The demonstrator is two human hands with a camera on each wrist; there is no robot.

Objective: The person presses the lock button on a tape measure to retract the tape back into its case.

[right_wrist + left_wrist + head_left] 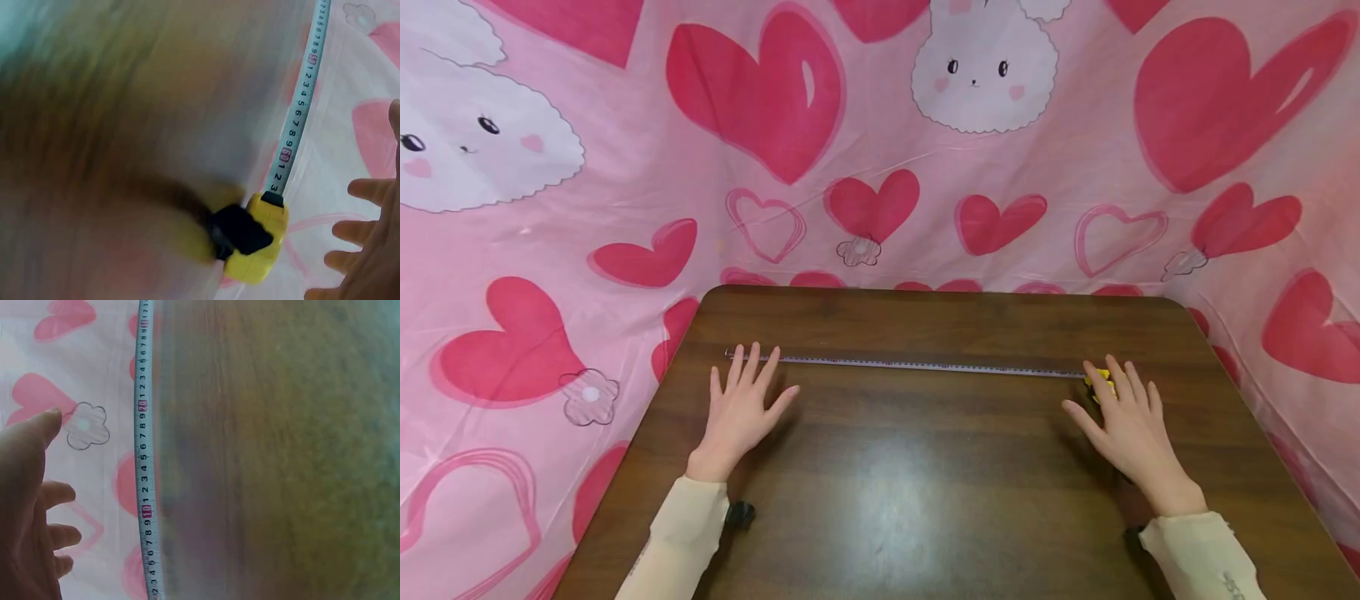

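A tape measure (256, 244) with a yellow and black case lies toward the right side of the table, partly hidden behind the right hand in the head view. Its pale printed blade (925, 366) runs out straight to the left, ending in a small hook. Near the hook end is my left hand (737, 417), fingers spread and holding nothing. My right hand (1131, 425), its fingers likewise spread, is by the case. In the right wrist view a gap shows between those fingers and the case. The left wrist view shows the blade (144, 456) apart from the fingers.
The brown wooden table (887, 450) has rounded far corners and a glossy reflection near its middle. A pink cloth (880, 142) with hearts and rabbit faces hangs behind it and on both sides. A dark strap piece (740, 515) shows at the left wrist.
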